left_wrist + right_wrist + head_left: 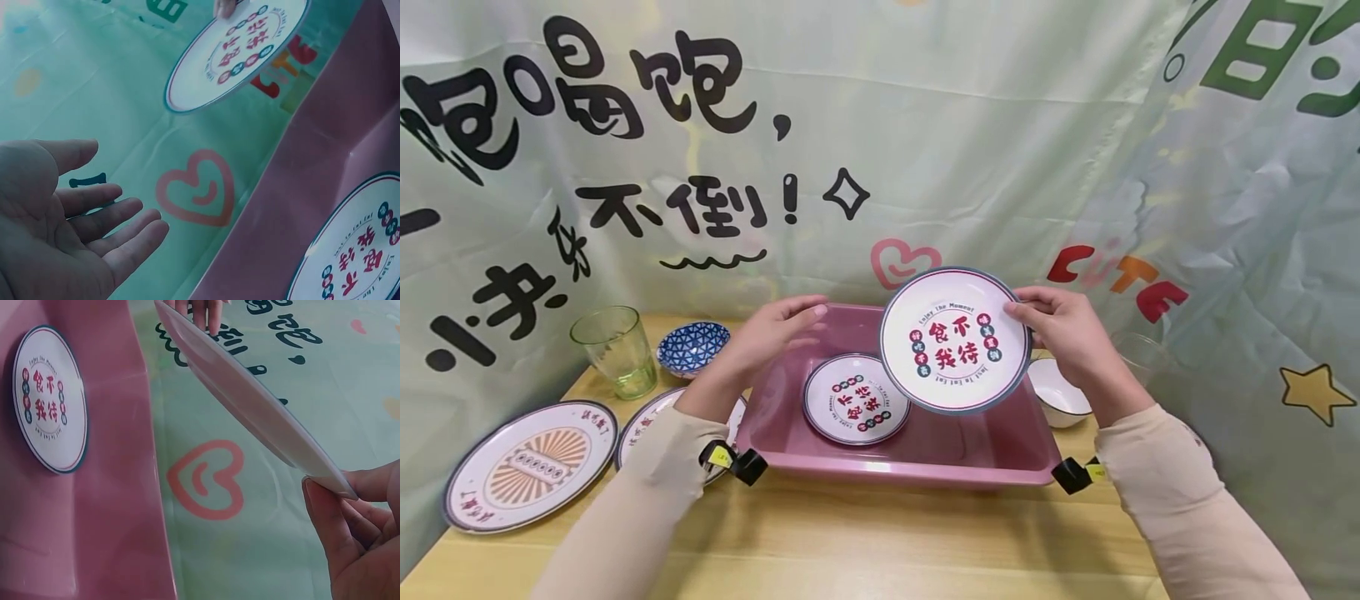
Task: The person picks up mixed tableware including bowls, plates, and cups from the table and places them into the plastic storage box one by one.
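Above the pink rectangular plastic tub (895,473), I see the right hand (1066,323) pinching the rim of a round white blue-edged plate (956,342); the left hand (775,332), fingers loosely extended, hovers near the tub's left edge, apart from that plate.

On my feed I see a pale green, creased cloth (985,167) behind the far edge of the light wood-grain bench (880,542). Dark lettering (620,208) spreads above its far left corner, a pink heart (904,269) past the far edge's middle, a yellow star (1317,394) beyond the right edge. Soft shadows (1078,542) lie toward the near edge.
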Tool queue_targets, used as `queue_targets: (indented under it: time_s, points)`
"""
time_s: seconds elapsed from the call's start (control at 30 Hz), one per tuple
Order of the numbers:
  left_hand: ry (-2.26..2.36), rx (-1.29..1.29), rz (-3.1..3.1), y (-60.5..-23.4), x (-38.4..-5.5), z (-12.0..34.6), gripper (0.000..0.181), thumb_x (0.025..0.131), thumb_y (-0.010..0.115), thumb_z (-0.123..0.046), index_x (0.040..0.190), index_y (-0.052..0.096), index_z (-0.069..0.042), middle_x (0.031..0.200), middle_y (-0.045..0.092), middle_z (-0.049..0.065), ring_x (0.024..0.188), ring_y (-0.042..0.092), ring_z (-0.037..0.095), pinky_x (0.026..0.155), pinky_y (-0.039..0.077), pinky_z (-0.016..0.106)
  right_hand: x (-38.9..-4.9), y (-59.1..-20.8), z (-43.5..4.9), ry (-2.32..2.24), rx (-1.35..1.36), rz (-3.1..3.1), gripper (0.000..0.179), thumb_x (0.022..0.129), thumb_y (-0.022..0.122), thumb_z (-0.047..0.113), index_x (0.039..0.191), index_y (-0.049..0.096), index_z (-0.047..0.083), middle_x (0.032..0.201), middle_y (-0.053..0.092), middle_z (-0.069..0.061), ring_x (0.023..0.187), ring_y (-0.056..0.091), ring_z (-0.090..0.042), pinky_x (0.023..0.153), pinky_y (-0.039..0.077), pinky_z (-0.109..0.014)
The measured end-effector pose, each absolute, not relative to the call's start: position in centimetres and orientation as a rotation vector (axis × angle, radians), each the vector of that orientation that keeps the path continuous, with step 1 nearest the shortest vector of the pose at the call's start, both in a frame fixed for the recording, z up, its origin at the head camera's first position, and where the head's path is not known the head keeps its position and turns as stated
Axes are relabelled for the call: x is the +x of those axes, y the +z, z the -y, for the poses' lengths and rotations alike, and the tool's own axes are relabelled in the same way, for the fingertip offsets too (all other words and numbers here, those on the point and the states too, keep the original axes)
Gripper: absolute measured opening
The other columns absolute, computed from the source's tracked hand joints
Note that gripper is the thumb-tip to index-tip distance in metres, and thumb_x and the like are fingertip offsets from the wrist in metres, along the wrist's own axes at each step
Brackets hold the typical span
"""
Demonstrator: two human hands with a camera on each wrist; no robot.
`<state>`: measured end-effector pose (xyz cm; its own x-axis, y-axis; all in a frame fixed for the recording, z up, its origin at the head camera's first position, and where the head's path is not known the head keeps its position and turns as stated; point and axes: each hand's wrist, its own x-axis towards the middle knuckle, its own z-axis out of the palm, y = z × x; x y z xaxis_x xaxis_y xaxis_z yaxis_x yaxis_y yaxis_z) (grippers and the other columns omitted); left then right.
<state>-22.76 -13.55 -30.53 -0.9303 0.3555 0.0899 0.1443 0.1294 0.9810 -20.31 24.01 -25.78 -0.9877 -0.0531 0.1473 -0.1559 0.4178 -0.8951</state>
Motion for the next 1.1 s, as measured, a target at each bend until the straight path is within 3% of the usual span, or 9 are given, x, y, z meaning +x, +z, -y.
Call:
queue_targets:
  time_s: [0.23,0.53,0.8,1.1]
  points:
    - [1.851,0.483,-2.216,-30.6,-23.7,12.7,0.054,0.101,0.056,-0.033,0.146,0.044,-0.006,0.142,0.05,0.017,0.122,0.055,0.035,0.102,0.044,0.049,-21.5,-26.5,-22.9,1.773,0.191,2.49,0.042,0.095,0.066,0.022,0.126,0.058,-0.006,0.091,0.07,0.002,0.076,0.067,-0.012,0.067,0.058,-0.027]
    - [1.906,0.464,-2.121,-31.2,-24.8,11.5,0.05,0.102,0.054,-0.027,0.144,0.044,-0.001,0.134,0.057,0.019,0.116,0.06,0.033,0.097,0.049,0.047,-22.6,-27.6,-21.5,1.842,0.168,2.492,0.042,0.095,0.066,0.025,0.127,0.06,-0.002,0.1,0.07,-0.007,0.08,0.068,-0.017,0.071,0.059,-0.029]
    - [1.992,0.329,-2.068,-31.7,-25.5,10.7,0.044,0.101,0.056,-0.029,0.137,0.054,-0.004,0.123,0.062,0.02,0.105,0.065,0.03,0.095,0.051,0.048,-23.6,-28.1,-20.5,1.844,0.144,2.484,0.041,0.095,0.067,0.024,0.126,0.061,-0.002,0.096,0.07,-0.005,0.078,0.065,-0.015,0.072,0.056,-0.024]
    - [1.915,0.245,-2.162,-31.9,-26.4,9.9,0.041,0.102,0.054,-0.031,0.133,0.057,-0.004,0.094,0.065,0.013,0.079,0.063,0.019,0.073,0.057,0.032,-24.8,-29.0,-19.1,1.849,0.092,2.503,0.037,0.096,0.064,0.022,0.126,0.063,0.0,0.103,0.066,-0.013,0.08,0.062,-0.017,0.072,0.055,-0.023]
